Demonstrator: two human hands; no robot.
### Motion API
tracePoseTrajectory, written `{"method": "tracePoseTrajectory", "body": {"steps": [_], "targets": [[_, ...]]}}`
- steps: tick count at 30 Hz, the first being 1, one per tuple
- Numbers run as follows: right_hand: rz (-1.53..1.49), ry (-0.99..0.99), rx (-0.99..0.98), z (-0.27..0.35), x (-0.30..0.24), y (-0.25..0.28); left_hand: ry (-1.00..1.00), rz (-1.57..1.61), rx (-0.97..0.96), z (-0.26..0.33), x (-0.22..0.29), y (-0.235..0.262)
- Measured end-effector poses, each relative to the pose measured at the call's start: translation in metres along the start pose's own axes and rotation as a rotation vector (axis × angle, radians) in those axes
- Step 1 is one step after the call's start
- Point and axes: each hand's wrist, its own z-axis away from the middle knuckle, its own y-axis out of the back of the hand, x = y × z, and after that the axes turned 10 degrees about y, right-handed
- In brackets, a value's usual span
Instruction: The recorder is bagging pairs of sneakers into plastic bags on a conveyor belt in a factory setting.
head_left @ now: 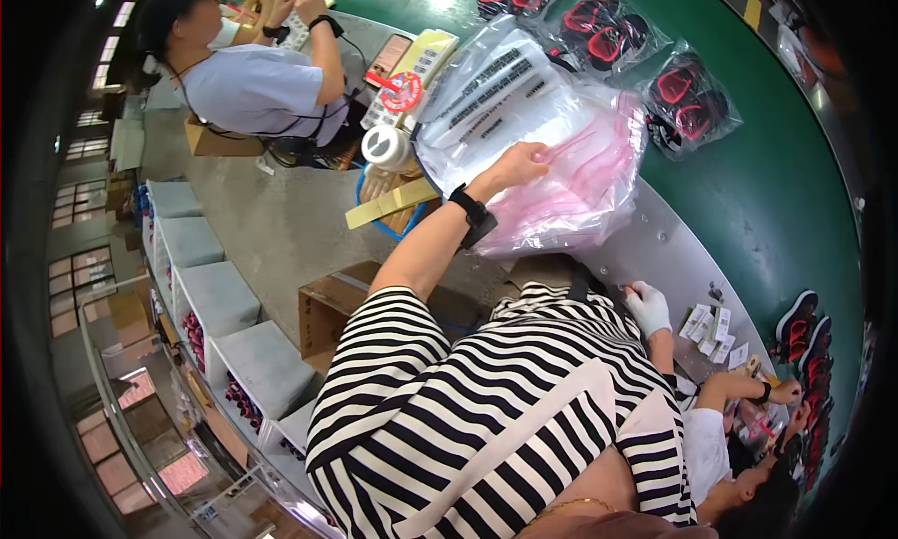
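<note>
My left hand [513, 168], bare with a black wristband, reaches over a pile of clear plastic bags with pink edges [585, 156]. Its thumb and fingers pinch the edge of one plastic bag. The pile rests on a larger clear bag with dark printing [496, 76]. My right hand [647, 310] wears a white glove and is low at the table's near edge, close to my striped top. Its fingers are curled together, and what they hold, if anything, is hidden.
Bagged black-and-red shoes [690, 100] lie on the green table [767, 184]. Small white labels [708, 331] are near my right hand. A white round tub [385, 147], a phone [389, 57] and a cardboard box [327, 315] are leftward. Co-workers sit on both sides.
</note>
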Motion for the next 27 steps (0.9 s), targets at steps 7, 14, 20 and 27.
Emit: {"method": "tracePoseTrajectory", "body": {"steps": [7,14,20,27], "targets": [[-0.048,-0.037,0.099,0.015,0.034,0.017,0.235,0.207,-0.176,0.0,0.017,0.008],[-0.028,-0.027,0.034,0.027,0.046,0.014,0.215,0.225,-0.148,-0.009,-0.003,0.001],[-0.051,-0.026,0.032,0.025,0.054,0.016,0.119,-0.438,0.317,0.011,0.045,-0.035],[-0.065,-0.014,0.086,0.029,0.076,0.019,0.257,-0.098,0.399,-0.008,0.023,-0.009]]}}
